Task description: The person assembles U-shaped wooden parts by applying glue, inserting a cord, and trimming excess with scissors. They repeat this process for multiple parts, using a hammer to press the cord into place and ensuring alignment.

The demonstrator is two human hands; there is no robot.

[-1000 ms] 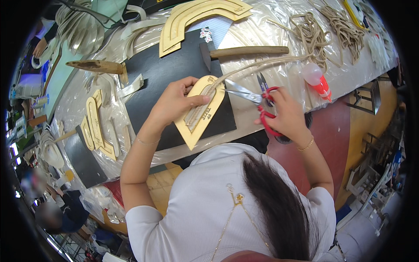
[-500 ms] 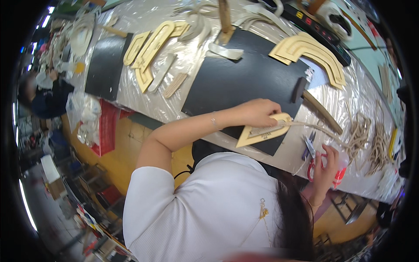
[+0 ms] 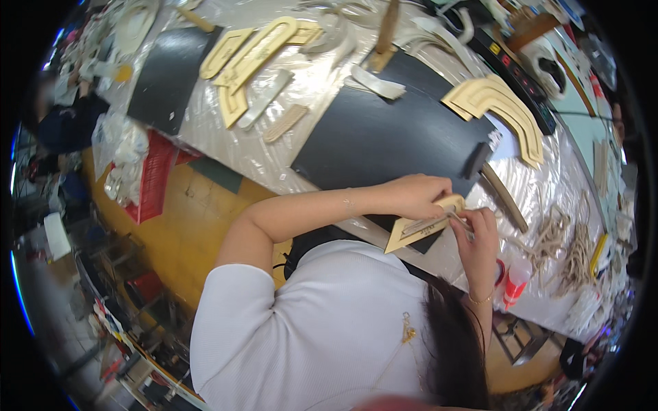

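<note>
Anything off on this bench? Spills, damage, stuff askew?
No spill or damage visible. Only untidy: the cords lie in loose tangles at right, and the hammer sits askew across the edge of the larger black board.

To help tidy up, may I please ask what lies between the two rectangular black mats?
In the head view: flat yellow templates, whitish strips and a tan strip, on clear plastic sheeting.

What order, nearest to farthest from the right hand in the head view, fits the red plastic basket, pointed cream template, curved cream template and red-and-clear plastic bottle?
1. Pointed cream template, beside the right hand.
2. Red-and-clear plastic bottle, to the right.
3. Curved cream template, farther up.
4. Red plastic basket, far left.
</note>
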